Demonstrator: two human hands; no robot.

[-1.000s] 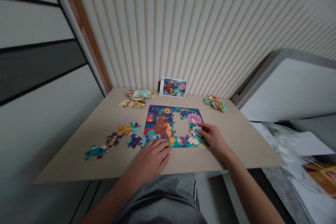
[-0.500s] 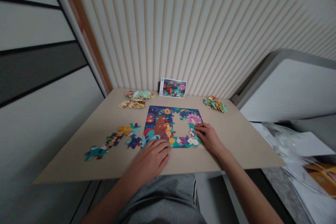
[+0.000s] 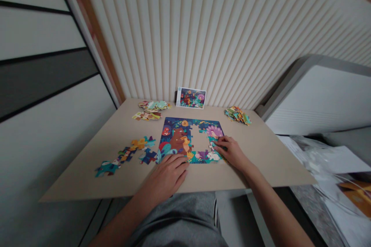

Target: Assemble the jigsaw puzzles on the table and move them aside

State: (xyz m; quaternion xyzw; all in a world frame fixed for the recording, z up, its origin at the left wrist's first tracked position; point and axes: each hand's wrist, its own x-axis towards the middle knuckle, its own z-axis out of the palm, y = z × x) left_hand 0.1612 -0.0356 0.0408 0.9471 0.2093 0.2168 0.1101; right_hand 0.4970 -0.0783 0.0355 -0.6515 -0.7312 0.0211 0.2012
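Note:
A partly assembled jigsaw puzzle [image 3: 176,141] of a colourful forest scene lies on a beige board [image 3: 84,173], with an unfilled gap [image 3: 199,139] in its middle. My right hand [image 3: 228,151] sits at the gap's right side, fingertips pinching a teal puzzle piece [image 3: 213,145]. My left hand [image 3: 168,175] rests flat across the puzzle's lower edge, holding nothing. A joined chain of loose pieces [image 3: 127,153] lies to the left. Two piles of pieces [image 3: 152,107] [image 3: 237,115] sit at the back.
A picture card [image 3: 191,97] of the puzzle scene leans against the slatted wall [image 3: 232,34] behind the board. A white appliance [image 3: 319,100] stands at the right, with papers and plastic [image 3: 324,160] below it. My grey trousers [image 3: 176,222] show under the board's near edge.
My right hand has moved slightly left and lower, bringing the teal piece down against the puzzle's right side. My left hand has stayed in place.

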